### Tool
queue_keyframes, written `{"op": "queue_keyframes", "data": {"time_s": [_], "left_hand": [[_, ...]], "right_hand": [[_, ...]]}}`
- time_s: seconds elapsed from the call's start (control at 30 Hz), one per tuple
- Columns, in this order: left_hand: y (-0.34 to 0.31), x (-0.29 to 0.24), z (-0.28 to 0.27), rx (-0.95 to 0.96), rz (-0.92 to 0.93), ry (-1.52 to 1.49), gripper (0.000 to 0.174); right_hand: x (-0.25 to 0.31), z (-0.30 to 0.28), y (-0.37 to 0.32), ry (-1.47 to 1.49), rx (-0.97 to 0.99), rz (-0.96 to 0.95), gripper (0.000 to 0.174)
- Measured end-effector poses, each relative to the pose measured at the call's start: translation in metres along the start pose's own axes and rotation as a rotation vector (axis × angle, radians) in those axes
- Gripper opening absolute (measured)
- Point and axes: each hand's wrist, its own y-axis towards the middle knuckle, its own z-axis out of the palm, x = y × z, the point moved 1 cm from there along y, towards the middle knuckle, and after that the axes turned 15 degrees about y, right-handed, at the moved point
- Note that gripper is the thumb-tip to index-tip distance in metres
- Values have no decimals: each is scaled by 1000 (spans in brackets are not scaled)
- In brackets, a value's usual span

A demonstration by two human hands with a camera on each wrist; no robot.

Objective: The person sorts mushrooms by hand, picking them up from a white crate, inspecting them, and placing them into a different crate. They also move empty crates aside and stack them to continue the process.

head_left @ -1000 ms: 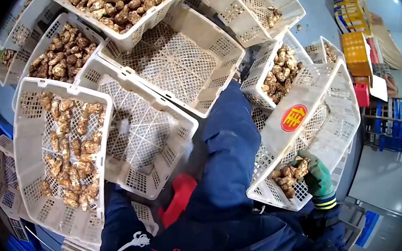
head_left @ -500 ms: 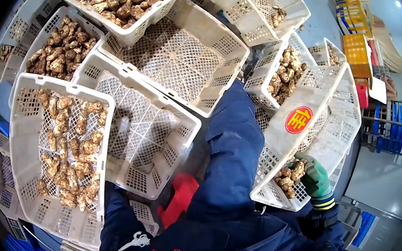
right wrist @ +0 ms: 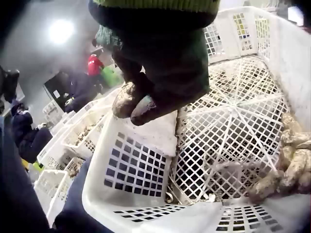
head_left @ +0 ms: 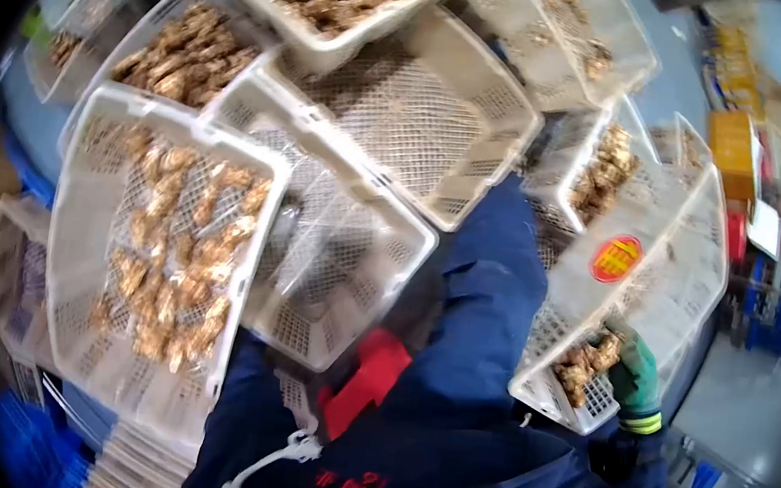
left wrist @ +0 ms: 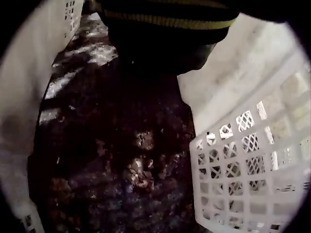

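Observation:
My right hand (head_left: 633, 376), in a green glove, is at the near end of a white plastic crate (head_left: 667, 254) with a red oval label (head_left: 616, 259). A few brown-and-tan mushrooms (head_left: 580, 370) lie in that end, beside the fingers. In the right wrist view the darkened glove (right wrist: 167, 73) pinches a pale-tipped mushroom (right wrist: 126, 101) over the crate's rim, while other mushrooms (right wrist: 294, 158) lie at right. My left hand (left wrist: 167, 58) is a dark shape below its striped cuff, between crate walls; its fingers are lost in shadow. The head view hides it.
A tilted crate (head_left: 70, 273) at left holds rows of mushrooms. Bare-bottomed crates (head_left: 445, 114) stand in the middle, and full ones (head_left: 322, 45) behind. A red object (head_left: 369, 378) is near my legs. Other people (right wrist: 31, 131) work in the background.
The head view has swung, so the scene sits further right and is blurred. My right hand stays by the mushrooms in the labelled crate.

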Motion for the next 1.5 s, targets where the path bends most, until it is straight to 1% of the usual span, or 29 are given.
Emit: {"op": "queue_keyframes", "data": {"time_s": [0.1, 0.2, 0.27, 0.3, 0.37, 0.43, 0.47, 0.57, 0.6, 0.63, 0.7, 0.77, 0.8, 0.87, 0.9, 0.93, 0.97, 1.0, 1.03, 1.07, 1.1, 1.13, 1.17, 1.23, 1.33, 1.4, 1.43, 1.47, 1.5], "left_hand": [[-26, 7, -4, 8, 23, 0, 28], [-61, 16, -3, 13, 37, -7, 28], [-91, 43, 14, -104, 78, 41, 28], [-117, 33, -19, 166, 138, 16, 39], [-137, 56, 2, -160, 419, 55, 35], [-179, 51, -33, 12, 390, -35, 32], [-200, 53, -43, -86, 442, -158, 28], [-250, 59, -75, -184, 463, -141, 25], [-256, 64, -75, -349, 580, -108, 28], [-259, 74, -72, -106, 495, -60, 34], [-266, 91, -56, -258, 636, -33, 37], [-277, 93, -55, -120, 599, 4, 34], [-285, 88, -65, -149, 610, 4, 33], [-296, 71, -84, -130, 680, 166, 33], [-273, 73, -76, -239, 831, 160, 32], [-250, 75, -65, -359, 977, 162, 31], [-256, 51, -89, -432, 1012, 154, 33], [-293, 7, -126, 142, 713, -205, 33], [-263, 5, -121, 55, 824, -113, 36], [-239, 3, -118, -46, 926, -23, 38], [-212, -1, -112, -101, 884, 45, 39], [-209, -19, -121, -27, 916, 102, 38], [-217, -40, -138, 34, 934, 164, 37], [-234, -88, -165, 254, 693, 36, 37], [-269, -147, -192, 227, 1051, -208, 42], [-362, -191, -210, 230, 1241, -246, 44], [-410, -203, -212, 242, 1387, -265, 44], [-430, -213, -215, 82, 1810, -24, 44], [-455, -226, -214, 30, 1984, 44, 45]], "right_hand": [[-1, -5, 1, -85, 69, -59, 58], [-2, -28, 11, -45, 122, 40, 59], [1, -23, 13, -54, 190, 38, 61], [2, -12, 11, -53, 209, -7, 59], [-2, -18, 14, -15, 258, -25, 60], [-1, -15, 11, -20, 306, -18, 60], [-1, -13, 9, -7, 330, -10, 60], [-2, -10, 1, 29, 403, -38, 62], [-3, -11, -1, 44, 426, -62, 64], [-3, -16, -5, 54, 439, -83, 65], [-3, -28, -12, 64, 473, -101, 68], [-3, -51, -16, 125, 545, -125, 65], [-8, -53, -25, 42, 492, -284, 62], [-7, -58, -58, 229, 440, -344, 46], [-6, -60, -71, 320, 418, -378, 39], [-8, -74, -79, 157, 427, -499, 34], [-8, -93, -89, -129, 438, -750, 32], [-12, -111, -101, -389, 413, -1000, 34], [-24, -125, -113, -572, 376, -1172, 39], [-44, -136, -125, -385, 350, -964, 35], [-65, -147, -137, -173, 298, -775, 34], [-76, -139, -150, 203, 253, -376, 37], [-81, -143, -166, 46, 215, -542, 42], [-92, -150, -180, 117, 139, -596, 44], [-111, -170, -188, 116, 67, -706, 45], [-119, -175, -184, 176, 84, -769, 48], [-121, -178, -176, 155, 102, -1012, 53], [-123, -180, -168, 130, 112, -1256, 58], [-124, -180, -173, 364, 219, -937, 64]]}}
